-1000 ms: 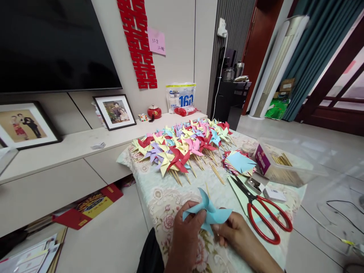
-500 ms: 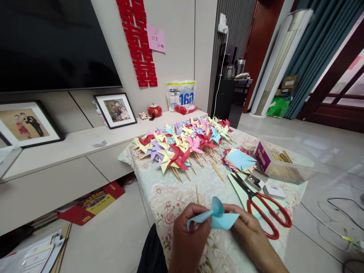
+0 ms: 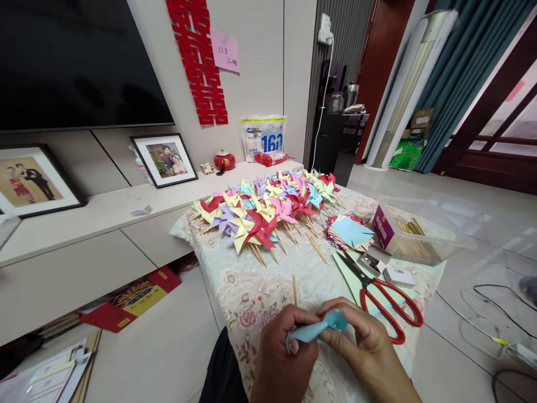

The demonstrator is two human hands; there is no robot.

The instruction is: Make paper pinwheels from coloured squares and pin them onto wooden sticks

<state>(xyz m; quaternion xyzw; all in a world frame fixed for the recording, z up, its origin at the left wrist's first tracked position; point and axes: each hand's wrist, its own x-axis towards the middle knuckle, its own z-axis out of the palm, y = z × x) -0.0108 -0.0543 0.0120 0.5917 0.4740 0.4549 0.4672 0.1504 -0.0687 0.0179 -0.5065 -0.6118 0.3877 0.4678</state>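
Note:
Both hands work a light blue paper pinwheel point(image 3: 316, 329) low in the middle of the head view. My left hand point(image 3: 283, 352) pinches its left side together with a thin wooden stick point(image 3: 294, 289) that points up from my fingers. My right hand point(image 3: 363, 341) folds over the paper's right side, fingers curled on it. Just beyond lie red-handled scissors point(image 3: 384, 305) on the floral tablecloth point(image 3: 241, 291).
A heap of finished pinwheels point(image 3: 268, 210) in several colours covers the far table. To the right are a stack of cut paper squares point(image 3: 350, 231), a clear box of sticks point(image 3: 413, 240) and a small stapler point(image 3: 371, 263). A low TV cabinet point(image 3: 104, 224) stands left.
The blue pinwheel has come lower and closer to me. Its spread flaps are now gathered tightly between both hands, and my right hand has closed over it.

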